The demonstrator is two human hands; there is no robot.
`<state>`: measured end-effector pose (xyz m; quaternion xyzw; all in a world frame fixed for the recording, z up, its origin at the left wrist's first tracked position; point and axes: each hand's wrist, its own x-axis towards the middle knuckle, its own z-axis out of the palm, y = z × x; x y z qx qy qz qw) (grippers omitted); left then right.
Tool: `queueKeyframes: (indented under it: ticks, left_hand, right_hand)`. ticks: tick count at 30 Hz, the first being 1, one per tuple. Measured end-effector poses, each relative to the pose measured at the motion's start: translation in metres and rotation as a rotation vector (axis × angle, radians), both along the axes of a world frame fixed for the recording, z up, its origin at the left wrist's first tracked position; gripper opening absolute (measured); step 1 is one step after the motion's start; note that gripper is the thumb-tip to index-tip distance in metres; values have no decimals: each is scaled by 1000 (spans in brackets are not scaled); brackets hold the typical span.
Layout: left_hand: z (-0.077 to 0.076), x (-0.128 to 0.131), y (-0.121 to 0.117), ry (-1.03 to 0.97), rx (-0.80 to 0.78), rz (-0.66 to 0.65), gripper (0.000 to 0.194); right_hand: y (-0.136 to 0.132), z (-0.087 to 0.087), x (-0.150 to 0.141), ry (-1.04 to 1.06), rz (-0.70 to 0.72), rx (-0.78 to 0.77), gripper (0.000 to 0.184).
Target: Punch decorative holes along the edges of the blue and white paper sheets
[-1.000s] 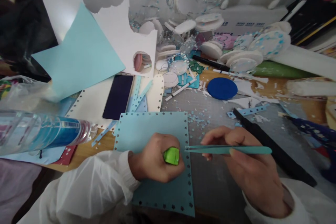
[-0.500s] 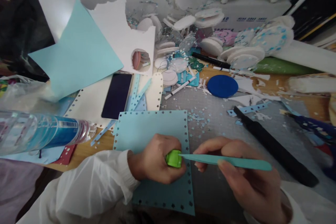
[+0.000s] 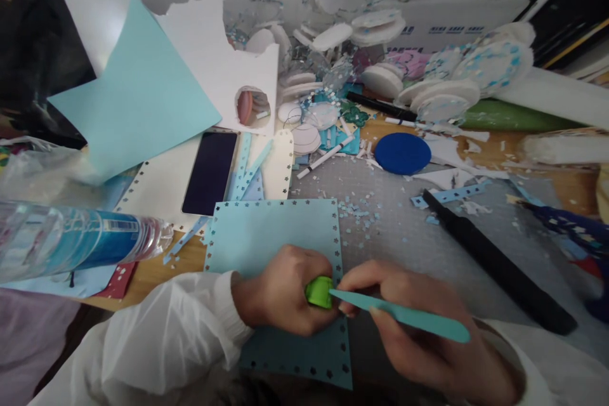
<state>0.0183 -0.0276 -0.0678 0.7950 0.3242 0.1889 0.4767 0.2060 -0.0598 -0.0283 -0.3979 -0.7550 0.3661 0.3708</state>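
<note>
Over the blue sheet (image 3: pixel 273 231), the left hand (image 3: pixel 290 288) is wrapped around a green plastic tool (image 3: pixel 318 293); the right hand (image 3: pixel 425 295) pinches tweezers (image 3: pixel 409 315), tips at its exposed end — a slip from a loose pinch could jab the left fingers. Bright lime, the tool looks rounded — mostly hidden. Paper bits (image 3: pixel 356 212) lie beyond.

left hand (image 3: pixel 292 292): grips green tool (image 3: pixel 318 292) | right hand (image 3: pixel 428 358): teal tweezers (image 3: pixel 413 316), tip seemingly touching it | blue sheet (image 3: pixel 273 225) beneath
</note>
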Motion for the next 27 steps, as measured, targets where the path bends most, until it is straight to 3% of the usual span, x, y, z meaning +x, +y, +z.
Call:
queueKeyframes:
  ticks: [3,7,11,16,19,22,27]
  left_hand:
    - [5,1,0,-18,-73,9,29]
    - [10,1,2,-28,-271,-34,18]
    - [14,-1,3,-55,-483,-80,15]
    - [21,-3,12,-235,-526,-63,22]
    - [23,-4,16,-374,-580,39,19]
    - [23,-3,16,-465,-701,55,22]
    - [19,-2,13,-463,-832,79,33]
  right_hand:
    - [-2,-1,2,98,42,-86,16]
    - [-6,-8,-1,360,-42,-344,14]
    - [-5,-12,-4,327,-41,-483,5]
    - [3,-10,-2,508,-132,-580,12]
    - [4,-12,-2,646,-180,-580,11]
    - [3,-13,-2,714,-170,-535,8]
    - [-3,-12,-2,547,-166,-246,7]
